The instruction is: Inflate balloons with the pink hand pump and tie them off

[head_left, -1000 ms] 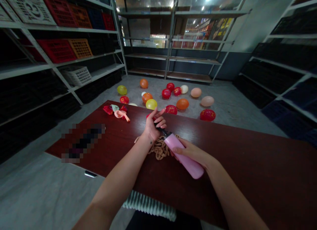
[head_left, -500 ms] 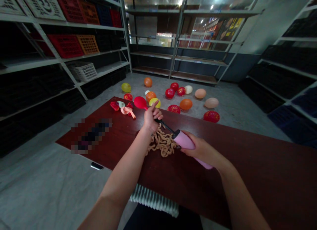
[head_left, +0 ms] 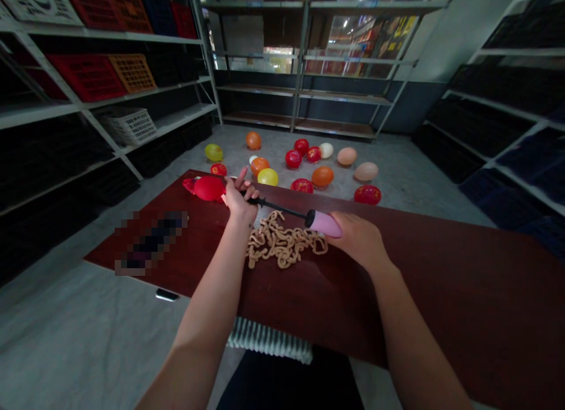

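Note:
My left hand [head_left: 239, 199] is closed around the neck of a partly inflated red balloon [head_left: 209, 188], at the black end of a balloon pump; one finger sticks out. The exact join is hidden by the fingers. My right hand [head_left: 361, 238] grips the pump's pink body [head_left: 325, 223]. A long stretch of black rod [head_left: 285, 209] shows between the two hands. Beneath the rod, a tangled heap of tan, twisted strands [head_left: 285, 245] lies on the dark red-brown table [head_left: 300, 316]. Limp balloons [head_left: 189, 185] at the table's far left corner are partly covered by the red one.
A blurred-out dark object [head_left: 152, 242] rests on the table's left part. Several inflated balloons [head_left: 323, 176] lie on the floor beyond the far edge. Shelving with crates [head_left: 83, 76] stands at left, bare metal racks [head_left: 296, 92] at the back, dark crates [head_left: 512, 127] at right.
The red balloon has grown and shifted left with my left hand. More black rod shows, as my hands have moved apart. The whole view has shifted slightly.

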Action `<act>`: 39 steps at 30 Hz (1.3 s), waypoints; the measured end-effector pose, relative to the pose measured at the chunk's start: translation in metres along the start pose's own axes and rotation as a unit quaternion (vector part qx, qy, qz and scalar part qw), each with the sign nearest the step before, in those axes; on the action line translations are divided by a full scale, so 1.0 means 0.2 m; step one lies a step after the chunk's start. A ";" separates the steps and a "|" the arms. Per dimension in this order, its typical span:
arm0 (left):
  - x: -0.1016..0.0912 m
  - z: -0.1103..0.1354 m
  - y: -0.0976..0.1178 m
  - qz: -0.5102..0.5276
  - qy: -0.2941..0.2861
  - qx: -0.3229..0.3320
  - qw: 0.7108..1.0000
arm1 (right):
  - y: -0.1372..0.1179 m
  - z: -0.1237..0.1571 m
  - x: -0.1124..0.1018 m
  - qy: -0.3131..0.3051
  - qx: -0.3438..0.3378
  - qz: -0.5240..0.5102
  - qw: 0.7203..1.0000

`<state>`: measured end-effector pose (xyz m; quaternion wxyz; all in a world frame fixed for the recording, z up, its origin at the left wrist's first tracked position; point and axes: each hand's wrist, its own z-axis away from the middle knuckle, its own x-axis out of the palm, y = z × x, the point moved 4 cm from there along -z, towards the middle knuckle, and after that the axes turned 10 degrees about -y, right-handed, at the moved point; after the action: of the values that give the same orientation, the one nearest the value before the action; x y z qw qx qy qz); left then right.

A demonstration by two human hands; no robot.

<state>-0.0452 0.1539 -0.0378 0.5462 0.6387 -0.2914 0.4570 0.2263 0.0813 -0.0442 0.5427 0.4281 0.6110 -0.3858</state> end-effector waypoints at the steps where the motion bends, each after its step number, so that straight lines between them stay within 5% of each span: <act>1: 0.00 0.00 0.01 0.002 -0.002 0.005 1.000 | 0.01 0.01 -0.01 0.018 -0.001 0.014 1.000; 8: 0.05 0.08 -0.01 0.020 -0.040 0.026 0.999 | 0.06 0.05 0.00 0.058 0.052 0.056 0.995; 20: 0.05 0.13 -0.01 -0.090 0.009 0.055 0.994 | -0.03 0.06 0.02 0.072 0.053 0.039 0.995; 25: 0.09 0.19 -0.09 -0.051 0.028 0.030 0.998 | -0.11 0.06 0.02 0.064 0.044 0.038 0.996; 33: 0.09 0.28 -0.29 -0.075 -0.030 -0.019 0.997 | -0.25 0.07 0.06 0.029 0.039 -0.003 0.999; 39: 0.06 0.24 -0.31 -0.090 -0.018 -0.019 0.996 | -0.24 0.04 0.08 0.027 0.034 -0.006 0.999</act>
<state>0.0265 0.1243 -0.0528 0.5918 0.6601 -0.2512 0.3885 0.1838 0.0600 -0.0611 0.5089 0.4528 0.6145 -0.3981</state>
